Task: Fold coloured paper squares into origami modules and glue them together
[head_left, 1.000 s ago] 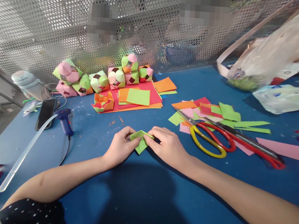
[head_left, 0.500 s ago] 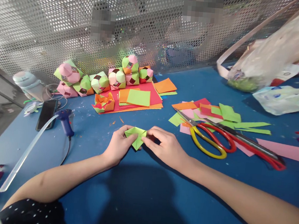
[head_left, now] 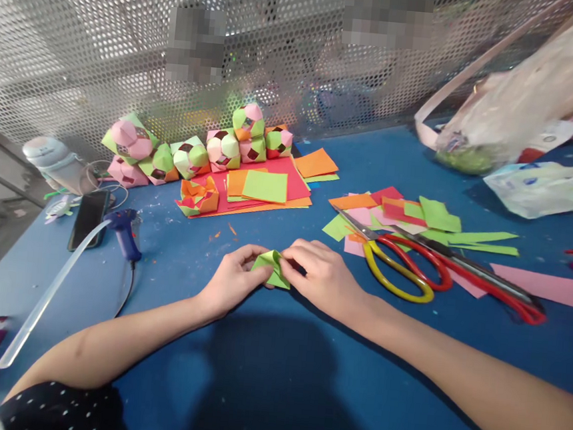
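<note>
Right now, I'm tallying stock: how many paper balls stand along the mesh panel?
8 paper balls visible: three clustered at left, one mid-row, then four at right, one of those stacked on top. More may be hidden behind.

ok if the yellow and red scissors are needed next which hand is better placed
The right hand, most likely: it is nearer the scissors, which lie on its side. The left hand is farther away, and both hands hold the folded green paper.
</note>
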`<state>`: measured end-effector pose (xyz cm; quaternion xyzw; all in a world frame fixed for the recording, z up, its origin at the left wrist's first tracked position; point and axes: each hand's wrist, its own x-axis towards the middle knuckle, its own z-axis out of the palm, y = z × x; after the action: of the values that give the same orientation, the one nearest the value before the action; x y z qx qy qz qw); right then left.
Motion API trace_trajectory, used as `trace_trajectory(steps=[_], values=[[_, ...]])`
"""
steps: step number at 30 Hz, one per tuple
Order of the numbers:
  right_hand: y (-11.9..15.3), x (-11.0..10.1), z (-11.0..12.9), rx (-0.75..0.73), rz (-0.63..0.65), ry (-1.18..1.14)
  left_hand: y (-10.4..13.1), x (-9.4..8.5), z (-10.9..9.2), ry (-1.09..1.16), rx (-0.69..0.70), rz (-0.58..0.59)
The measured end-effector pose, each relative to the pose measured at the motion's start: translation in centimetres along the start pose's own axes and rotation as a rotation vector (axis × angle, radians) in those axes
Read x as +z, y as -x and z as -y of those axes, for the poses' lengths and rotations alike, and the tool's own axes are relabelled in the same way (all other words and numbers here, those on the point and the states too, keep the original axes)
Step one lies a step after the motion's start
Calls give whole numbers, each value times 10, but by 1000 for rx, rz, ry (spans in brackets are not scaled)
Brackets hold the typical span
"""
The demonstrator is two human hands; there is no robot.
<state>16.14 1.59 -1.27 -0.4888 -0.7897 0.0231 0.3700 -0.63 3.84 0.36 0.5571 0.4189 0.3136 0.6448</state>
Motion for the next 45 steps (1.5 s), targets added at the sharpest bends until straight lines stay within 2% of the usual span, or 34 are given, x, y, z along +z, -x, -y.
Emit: trace_trajectory(steps=[3,5,8,11,13,18,22,28,39,45], values=[[0,-2,0,-28,13,6,-1,-2,1,-39,6,17],[0,-2,2,-6,14,-17,-1,-4,2,-92,27,-20],[0,0,4,111,53,-136,-2,-5,5,-167,71,-82],[0,2,6,224,87,-252,-3,-5,6,-195,77,-89],[-1,2,6,248,71,-267,-2,-3,6,-190,72,-77],[-3,1,5,236,45,-256,-1,-2,4,-148,61,-21],[-4,0,6,222,57,-252,0,-5,1,-287,142,21],[-3,0,6,215,59,-286,-1,-8,0,-392,197,-8],[-2,0,6,239,73,-351,-1,-8,0,-399,166,-68],[-3,-3,9,207,48,-388,-1,-8,1,-392,153,-55]])
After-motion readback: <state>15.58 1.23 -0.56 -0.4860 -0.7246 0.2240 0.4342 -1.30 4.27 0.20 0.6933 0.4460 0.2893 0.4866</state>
